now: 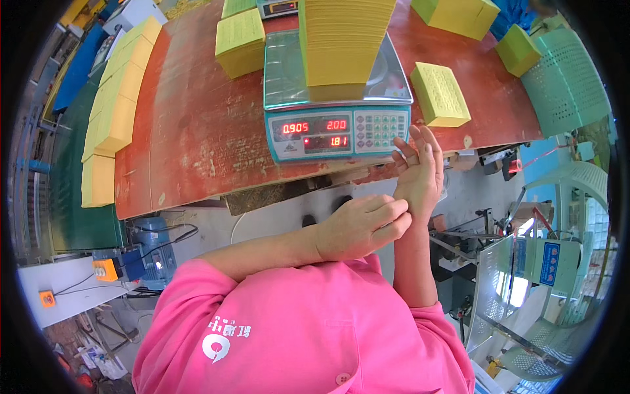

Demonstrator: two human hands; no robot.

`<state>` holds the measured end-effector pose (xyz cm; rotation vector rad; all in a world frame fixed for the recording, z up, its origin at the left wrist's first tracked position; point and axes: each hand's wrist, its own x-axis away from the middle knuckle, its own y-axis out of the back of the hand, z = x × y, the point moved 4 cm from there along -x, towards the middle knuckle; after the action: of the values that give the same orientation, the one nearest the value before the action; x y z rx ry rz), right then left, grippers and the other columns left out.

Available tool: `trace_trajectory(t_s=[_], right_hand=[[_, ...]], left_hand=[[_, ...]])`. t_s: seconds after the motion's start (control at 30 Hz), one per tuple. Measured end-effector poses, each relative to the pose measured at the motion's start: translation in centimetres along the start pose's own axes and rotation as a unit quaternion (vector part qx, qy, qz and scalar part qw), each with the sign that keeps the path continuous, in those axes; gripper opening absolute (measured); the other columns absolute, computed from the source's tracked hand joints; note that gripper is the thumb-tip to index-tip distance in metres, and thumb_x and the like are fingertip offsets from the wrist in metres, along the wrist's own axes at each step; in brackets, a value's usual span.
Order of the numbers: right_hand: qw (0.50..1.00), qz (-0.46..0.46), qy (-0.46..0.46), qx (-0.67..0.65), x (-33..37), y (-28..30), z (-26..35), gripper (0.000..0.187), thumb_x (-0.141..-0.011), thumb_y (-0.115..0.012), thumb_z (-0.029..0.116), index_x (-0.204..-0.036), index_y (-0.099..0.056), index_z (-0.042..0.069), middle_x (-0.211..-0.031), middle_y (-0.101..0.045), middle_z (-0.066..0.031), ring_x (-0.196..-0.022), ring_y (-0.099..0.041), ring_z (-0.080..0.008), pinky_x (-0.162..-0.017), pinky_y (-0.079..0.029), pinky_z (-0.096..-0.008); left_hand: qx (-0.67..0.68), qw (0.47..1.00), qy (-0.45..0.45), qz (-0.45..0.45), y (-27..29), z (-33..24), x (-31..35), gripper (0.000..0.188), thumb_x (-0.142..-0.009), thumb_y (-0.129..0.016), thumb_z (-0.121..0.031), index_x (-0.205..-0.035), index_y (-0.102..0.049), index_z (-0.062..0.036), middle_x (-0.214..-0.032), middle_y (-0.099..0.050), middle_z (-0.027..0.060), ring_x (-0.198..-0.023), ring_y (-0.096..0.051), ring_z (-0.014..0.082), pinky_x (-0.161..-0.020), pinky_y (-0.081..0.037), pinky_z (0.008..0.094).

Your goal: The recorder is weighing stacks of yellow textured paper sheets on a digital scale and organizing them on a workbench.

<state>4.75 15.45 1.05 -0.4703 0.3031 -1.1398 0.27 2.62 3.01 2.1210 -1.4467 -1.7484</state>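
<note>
**Hands off the stack, left fingers at your right wrist**

Reddish-brown worktable (197, 125) spans the upper frame, worn surface, front edge chipped.

Digital scale (338, 111) sits centre on it, steel pan, teal body, red-lit displays and a keypad facing you.

Tall yellow paper stack (342, 39) stands on the scale pan: sheets squared up, edges flush, top runs out of frame. It's well ahead of both hands, nothing touching it.

More yellow bundles around: a row (118, 92) down the table's left edge, one block (240, 43) just left of the scale, a perforated-looking block (440, 94) just right of it, bigger ones (457, 14) at the far right corner.

Green plastic chair (566, 79) at the right, beyond the table end.

Your right hand (420, 172) is raised just in front of the scale's right corner, fingers extended and loosely together, holding nothing.

Your left hand (362, 226) reaches across your pink shirt (295, 328), fingers curled, tips pressed to the right wrist. Nothing else in it.
</note>
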Motion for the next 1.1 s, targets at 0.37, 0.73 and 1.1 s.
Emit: trace_trajectory(t_s=[0.37, 0.73, 1.1], right_hand=[[0.999, -0.012, -0.037, -0.014, 0.9, -0.5, -0.8, 0.034, -0.102, -0.041, 0.014, -0.133, -0.048, 0.002, -0.122, -0.058, -0.0128, -0.097, -0.064, -0.0212, -0.080, -0.048, -0.0307], [0.992, 0.113, 0.006, 0.058, -5.5, -3.3, -0.1, 0.033, -0.101, -0.047, 0.021, -0.127, -0.057, 0.004, -0.121, -0.062, -0.0086, -0.112, -0.058, -0.0171, -0.093, -0.045, -0.0320], [0.974, 0.196, 0.060, 0.094, -25.7, -11.8, -5.3, 0.044, -0.099, -0.049, 0.031, -0.131, -0.052, 0.000, -0.129, -0.058, -0.0152, -0.121, -0.053, -0.0245, -0.103, -0.039, -0.0334]], left_hand=[[0.028, 0.999, 0.026, 0.004, 2.6, 2.1, -0.6, 0.038, -0.073, -0.075, -0.012, -0.106, -0.059, -0.0039, -0.110, -0.058, 0.0125, -0.092, -0.062, 0.0286, -0.078, -0.052, 0.0367], [0.336, 0.716, 0.558, -0.249, 18.6, 20.6, -6.9, 0.101, -0.080, -0.055, -0.070, -0.150, -0.023, -0.0031, -0.152, -0.027, 0.0187, -0.141, -0.022, 0.0376, -0.111, -0.018, 0.0603], [0.316, 0.707, 0.627, -0.082, 18.3, 27.8, -13.7, 0.064, -0.087, -0.057, -0.056, -0.134, -0.052, -0.0135, -0.126, -0.060, 0.0091, -0.113, -0.058, 0.0233, -0.093, -0.047, 0.0426]])
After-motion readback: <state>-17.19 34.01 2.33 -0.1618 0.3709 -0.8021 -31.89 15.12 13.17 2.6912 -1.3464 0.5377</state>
